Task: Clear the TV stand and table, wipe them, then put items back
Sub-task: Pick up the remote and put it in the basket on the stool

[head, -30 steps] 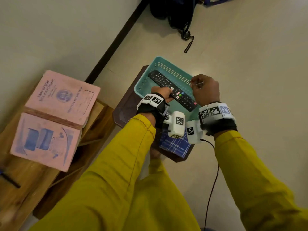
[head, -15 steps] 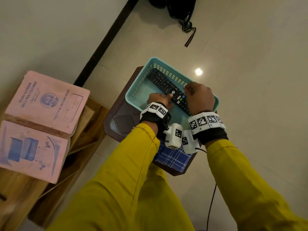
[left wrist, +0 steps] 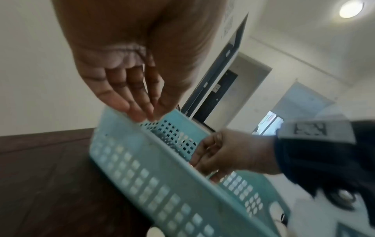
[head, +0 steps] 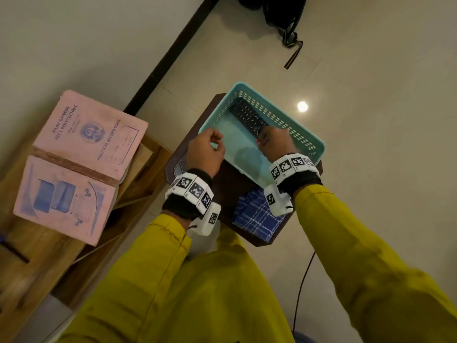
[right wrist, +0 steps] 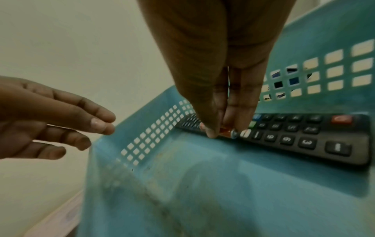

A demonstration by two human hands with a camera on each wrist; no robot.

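Observation:
A black remote (head: pixel 244 115) lies inside the teal basket (head: pixel 309 142), along its far wall. My right hand (head: pixel 274 142) reaches down into the basket and pinches a small red battery (right wrist: pixel 228 132) between thumb and fingers, right against the remote (right wrist: pixel 304 136). My left hand (head: pixel 207 149) hovers at the basket's left rim (left wrist: pixel 162 184) with loose fingers (right wrist: pixel 61 128) and holds nothing. The basket sits on a small dark brown table (head: pixel 230 184).
A blue checked cloth (head: pixel 257 216) lies on the table's near end. Left of it, a pink record book (head: pixel 81 164) lies open on the wooden stand (head: pixel 37 256). A black bag (head: pixel 279 11) sits on the floor beyond, and a thin cable (head: pixel 301 280) runs under my right arm.
My left hand has let go of the remote, which now lies in the basket, and has drawn back to the left rim. My right hand has sunk into the basket.

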